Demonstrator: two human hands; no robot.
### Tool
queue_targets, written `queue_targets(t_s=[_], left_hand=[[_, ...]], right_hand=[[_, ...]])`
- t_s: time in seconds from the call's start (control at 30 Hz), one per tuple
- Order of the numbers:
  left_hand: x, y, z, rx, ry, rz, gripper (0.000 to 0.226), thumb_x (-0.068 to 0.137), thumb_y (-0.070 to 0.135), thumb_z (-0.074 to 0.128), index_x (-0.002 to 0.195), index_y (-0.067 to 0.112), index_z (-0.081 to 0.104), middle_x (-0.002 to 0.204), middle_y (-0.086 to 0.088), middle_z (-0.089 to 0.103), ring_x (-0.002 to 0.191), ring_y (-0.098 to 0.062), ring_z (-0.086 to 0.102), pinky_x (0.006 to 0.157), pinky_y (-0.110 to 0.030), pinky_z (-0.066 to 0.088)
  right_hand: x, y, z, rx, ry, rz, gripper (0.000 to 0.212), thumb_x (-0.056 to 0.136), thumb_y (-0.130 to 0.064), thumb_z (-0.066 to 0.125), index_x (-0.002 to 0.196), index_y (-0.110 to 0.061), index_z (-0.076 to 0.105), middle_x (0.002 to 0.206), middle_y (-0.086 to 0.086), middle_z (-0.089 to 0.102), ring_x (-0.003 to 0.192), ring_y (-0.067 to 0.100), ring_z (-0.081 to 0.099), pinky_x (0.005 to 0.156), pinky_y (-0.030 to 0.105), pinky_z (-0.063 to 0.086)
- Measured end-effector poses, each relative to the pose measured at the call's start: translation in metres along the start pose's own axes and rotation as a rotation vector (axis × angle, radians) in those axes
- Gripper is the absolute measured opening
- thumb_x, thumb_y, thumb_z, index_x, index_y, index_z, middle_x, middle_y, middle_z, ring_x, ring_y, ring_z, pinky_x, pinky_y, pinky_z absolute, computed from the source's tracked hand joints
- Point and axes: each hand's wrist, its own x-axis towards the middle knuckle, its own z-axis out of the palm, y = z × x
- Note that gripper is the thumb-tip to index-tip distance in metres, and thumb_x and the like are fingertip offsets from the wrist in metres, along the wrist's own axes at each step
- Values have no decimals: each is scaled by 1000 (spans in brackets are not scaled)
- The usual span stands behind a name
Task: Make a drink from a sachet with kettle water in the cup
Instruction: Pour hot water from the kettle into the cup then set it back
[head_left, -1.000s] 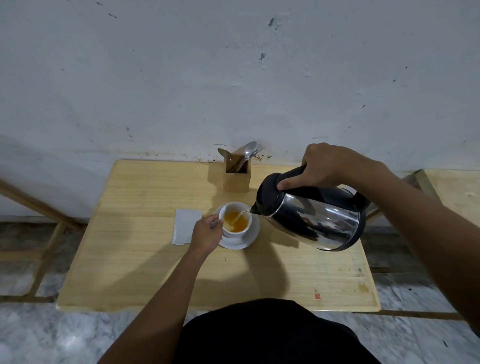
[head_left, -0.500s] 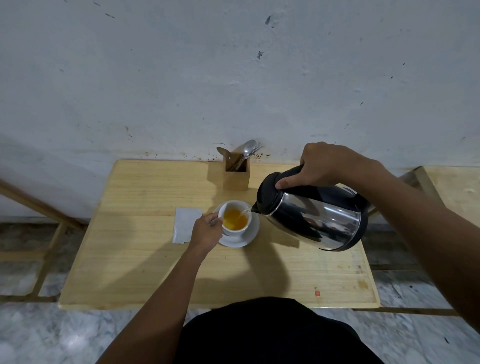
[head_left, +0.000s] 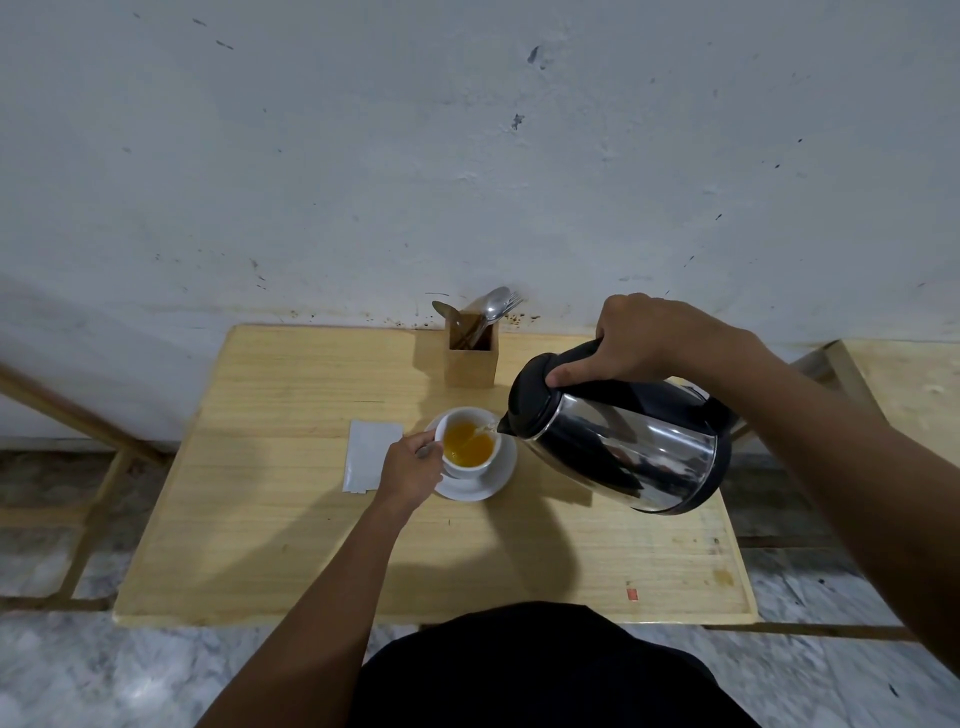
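A white cup (head_left: 468, 470) stands on a white saucer (head_left: 493, 480) in the middle of the wooden table (head_left: 291, 519). Orange liquid fills the cup. My left hand (head_left: 408, 467) grips the cup at its left side. My right hand (head_left: 644, 338) holds the black handle of a steel kettle (head_left: 634, 452), which is tilted left. Its spout sits over the cup's right rim and a thin stream of water runs into the cup. A white sachet (head_left: 370, 454) lies flat on the table just left of my left hand.
A wooden cutlery holder (head_left: 471, 358) with spoons and a fork stands at the table's back edge against the white wall. Another wooden table (head_left: 898, 395) is at the right. The floor around is marble tile.
The liquid level in the cup has risen as the kettle keeps pouring. Both hands have held their positions.
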Motion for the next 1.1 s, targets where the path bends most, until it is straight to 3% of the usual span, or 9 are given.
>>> queue_targets(t_s=[0.2,0.37,0.5,0.8,1.1], left_hand=[[0,-1,2,0,10,4,33,96,15,52,128,9,59,112,-10,61,76,-5,60,89,-46,57],[-2,1,1,3,1,7,33,96,15,52,128,9,59,117,-13,63,86,-17,62,89,-44,57],[-2,1,1,-22,-1,-12,32,96,14,51,126,8,60,93,-1,63,77,-10,60,91,-50,55],[-4,4,0,-12,0,-17,33,96,14,51,127,8,60,112,-10,61,89,-21,61,91,-48,56],[-7,6,-1,10,-6,-16,33,96,15,50,127,9,60,108,-9,61,97,-26,63,92,-50,55]], right_hand=[[-1,1,0,-3,14,-4,71,59,-85,61,61,-16,47,61,-1,51,56,15,50,56,29,39],[-1,2,-2,0,23,-3,73,59,-86,60,61,-14,50,60,0,53,56,16,51,57,30,39],[-2,2,-4,-4,34,-2,73,60,-85,61,60,-13,48,60,0,51,56,16,50,53,28,35],[-2,0,-8,-11,20,8,73,58,-85,62,59,-15,42,58,-1,47,53,15,45,53,28,33],[-2,-2,-10,-23,6,11,74,58,-86,62,61,-15,42,59,-2,48,53,15,45,53,29,34]])
